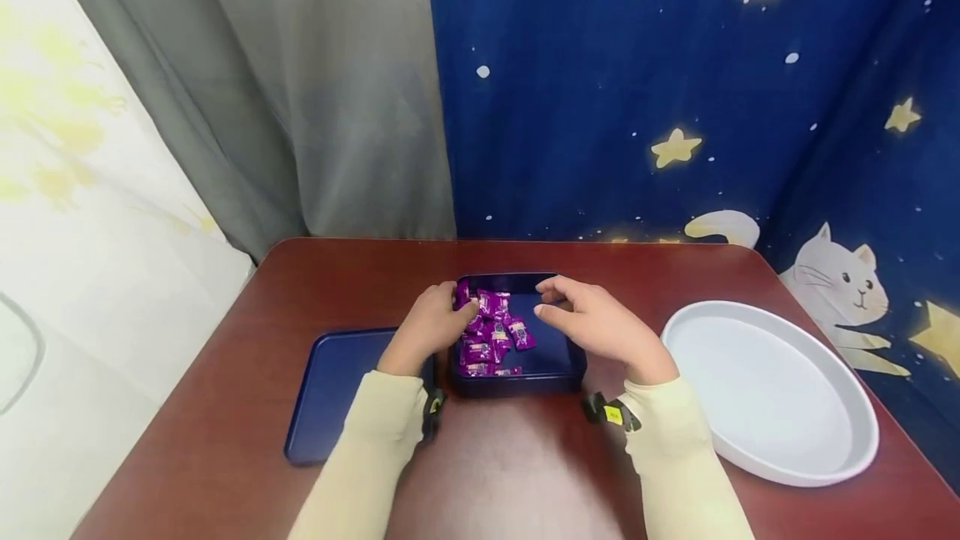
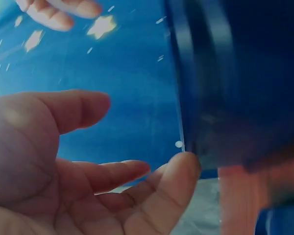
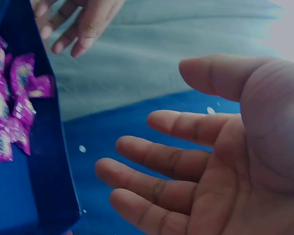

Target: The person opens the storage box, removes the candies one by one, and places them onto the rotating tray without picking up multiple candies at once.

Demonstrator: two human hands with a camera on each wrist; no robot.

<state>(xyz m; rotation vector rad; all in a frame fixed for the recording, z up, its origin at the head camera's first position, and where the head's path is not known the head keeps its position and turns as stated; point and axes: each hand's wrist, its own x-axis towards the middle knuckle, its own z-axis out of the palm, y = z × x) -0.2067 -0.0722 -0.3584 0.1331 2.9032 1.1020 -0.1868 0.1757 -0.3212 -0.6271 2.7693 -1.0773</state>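
A dark blue rectangular box (image 1: 517,384) stands on the table with several purple wrapped candies (image 1: 491,330) gathered in its left part. My left hand (image 1: 431,322) is at the box's left side, fingers loosely bent; in the left wrist view one fingertip appears at the edge of the blurred box wall (image 2: 210,98), but contact is unclear. Over the right side of the box hovers my right hand (image 1: 600,325). Its fingers (image 3: 152,152) are spread and nothing lies in the palm in the right wrist view, where the candies also show.
Left of the box lies a flat blue lid or tray (image 1: 330,390), partly behind my left forearm. A large white round tray (image 1: 765,390) sits at the right of the reddish-brown table (image 1: 247,407). Grey and star-patterned blue curtains (image 1: 570,107) hang behind the table.
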